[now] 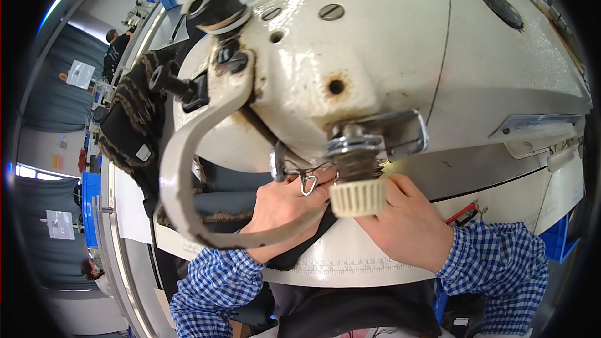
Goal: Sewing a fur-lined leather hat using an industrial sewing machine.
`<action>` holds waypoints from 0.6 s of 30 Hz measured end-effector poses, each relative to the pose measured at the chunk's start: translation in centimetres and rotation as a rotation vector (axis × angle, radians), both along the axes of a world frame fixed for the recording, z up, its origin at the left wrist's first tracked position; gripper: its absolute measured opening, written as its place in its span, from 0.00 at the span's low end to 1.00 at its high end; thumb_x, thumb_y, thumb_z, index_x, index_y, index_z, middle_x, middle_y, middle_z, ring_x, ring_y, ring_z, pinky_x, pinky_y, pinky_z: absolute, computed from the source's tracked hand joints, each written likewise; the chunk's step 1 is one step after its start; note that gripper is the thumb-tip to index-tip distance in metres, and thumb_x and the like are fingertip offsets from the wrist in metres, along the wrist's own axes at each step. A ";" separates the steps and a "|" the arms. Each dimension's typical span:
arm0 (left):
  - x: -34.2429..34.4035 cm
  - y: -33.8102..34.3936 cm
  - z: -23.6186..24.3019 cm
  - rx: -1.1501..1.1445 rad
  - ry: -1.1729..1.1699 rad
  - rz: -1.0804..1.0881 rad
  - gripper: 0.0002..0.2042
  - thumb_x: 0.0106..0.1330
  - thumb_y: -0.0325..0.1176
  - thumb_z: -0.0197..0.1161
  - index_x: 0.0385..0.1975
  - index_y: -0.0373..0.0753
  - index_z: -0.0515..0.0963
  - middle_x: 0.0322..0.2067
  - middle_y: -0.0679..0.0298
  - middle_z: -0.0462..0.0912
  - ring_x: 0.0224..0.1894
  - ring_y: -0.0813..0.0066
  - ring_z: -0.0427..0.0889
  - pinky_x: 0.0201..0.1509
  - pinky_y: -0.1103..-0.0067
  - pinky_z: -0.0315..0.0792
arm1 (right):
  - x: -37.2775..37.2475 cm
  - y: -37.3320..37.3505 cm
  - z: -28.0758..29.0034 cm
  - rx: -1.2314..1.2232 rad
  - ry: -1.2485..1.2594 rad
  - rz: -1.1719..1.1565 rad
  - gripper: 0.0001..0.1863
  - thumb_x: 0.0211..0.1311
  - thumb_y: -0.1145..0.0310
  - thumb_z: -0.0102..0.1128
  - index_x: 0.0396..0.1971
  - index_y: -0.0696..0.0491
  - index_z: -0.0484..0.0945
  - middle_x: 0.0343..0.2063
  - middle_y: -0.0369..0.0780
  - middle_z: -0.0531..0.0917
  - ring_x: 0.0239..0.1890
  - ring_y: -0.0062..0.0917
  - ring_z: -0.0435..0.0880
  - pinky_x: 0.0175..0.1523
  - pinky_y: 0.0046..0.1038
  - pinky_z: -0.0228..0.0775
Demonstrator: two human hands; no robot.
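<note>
A cream-white sewing machine (400,44) fills the upper middle, its ribbed knob (358,198) and curved lever (181,175) in front of my hands. Below its head, my left hand (278,213) is closed, with bent fingers at the dark fur-edged fabric (307,247); its fingertips are hidden behind the machine's metal parts. Close by on the right, my right hand (410,225) curls inward beside the knob. Its fingertips are covered too, so what they pinch does not show. The needle area is out of sight.
More dark fabric with brown fur (134,109) is heaped at the left. A ruler scale runs along the white table's (369,272) curved front edge. A red-handled tool (462,214) lies right of my right hand. Blue bins (559,238) stand beyond. Another person (114,50) is far left.
</note>
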State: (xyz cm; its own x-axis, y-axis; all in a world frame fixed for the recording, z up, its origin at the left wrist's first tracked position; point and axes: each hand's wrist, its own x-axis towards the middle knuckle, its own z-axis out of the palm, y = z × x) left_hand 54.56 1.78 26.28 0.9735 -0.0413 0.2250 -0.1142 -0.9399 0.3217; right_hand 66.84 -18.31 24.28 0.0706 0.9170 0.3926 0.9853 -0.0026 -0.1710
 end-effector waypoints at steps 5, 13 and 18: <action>-0.8 0.3 -0.5 0.044 -0.052 0.006 0.20 0.51 0.21 0.70 0.46 0.45 0.88 0.45 0.64 0.88 0.41 0.63 0.89 0.41 0.74 0.83 | 0.8 0.0 -0.8 0.091 0.141 -0.078 0.17 0.57 0.68 0.61 0.46 0.59 0.82 0.42 0.39 0.80 0.45 0.30 0.77 0.53 0.30 0.71; -1.5 0.3 -0.7 0.104 -0.009 0.046 0.23 0.49 0.20 0.70 0.49 0.45 0.88 0.48 0.66 0.88 0.42 0.64 0.90 0.40 0.75 0.83 | 1.0 0.7 -0.8 0.092 0.051 -0.153 0.19 0.56 0.68 0.61 0.48 0.59 0.81 0.37 0.37 0.77 0.41 0.28 0.75 0.47 0.29 0.70; -1.7 0.6 -1.4 0.089 -0.042 0.004 0.25 0.49 0.20 0.70 0.50 0.46 0.87 0.48 0.67 0.87 0.40 0.67 0.89 0.35 0.77 0.80 | 0.4 0.4 -0.8 0.020 -0.005 -0.081 0.18 0.58 0.67 0.62 0.46 0.59 0.83 0.36 0.35 0.75 0.39 0.26 0.74 0.44 0.27 0.68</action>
